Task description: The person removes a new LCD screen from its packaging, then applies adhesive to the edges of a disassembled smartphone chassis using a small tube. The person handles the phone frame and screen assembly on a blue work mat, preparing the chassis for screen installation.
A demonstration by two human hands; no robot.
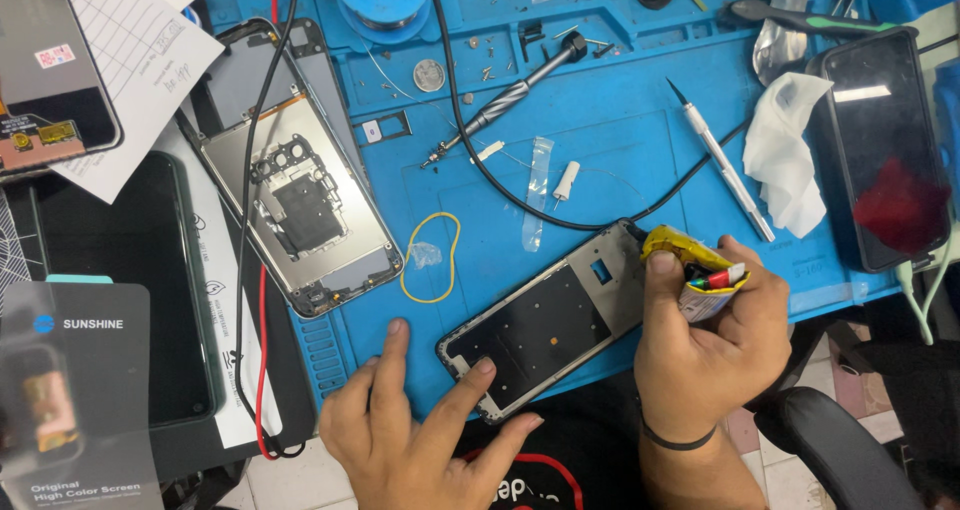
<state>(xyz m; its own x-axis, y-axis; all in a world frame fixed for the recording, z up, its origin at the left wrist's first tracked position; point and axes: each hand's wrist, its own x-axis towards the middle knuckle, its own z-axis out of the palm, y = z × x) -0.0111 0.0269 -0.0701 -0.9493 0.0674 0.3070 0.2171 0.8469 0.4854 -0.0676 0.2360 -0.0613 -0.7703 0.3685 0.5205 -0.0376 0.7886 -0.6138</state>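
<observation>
On blue mat [620, 140], phone frame [545, 330] diagonal, hands [415, 435] steadying.

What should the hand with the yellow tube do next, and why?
Probably squeeze gently along the top edge of the black phone frame. The right hand holds the crumpled yellow glue tube with its tip at that edge, while the left hand steadies the frame.

Matt blue rubbery mat [620, 130], shiny metal phone frame [545, 335] w/ glossy black panel
</observation>
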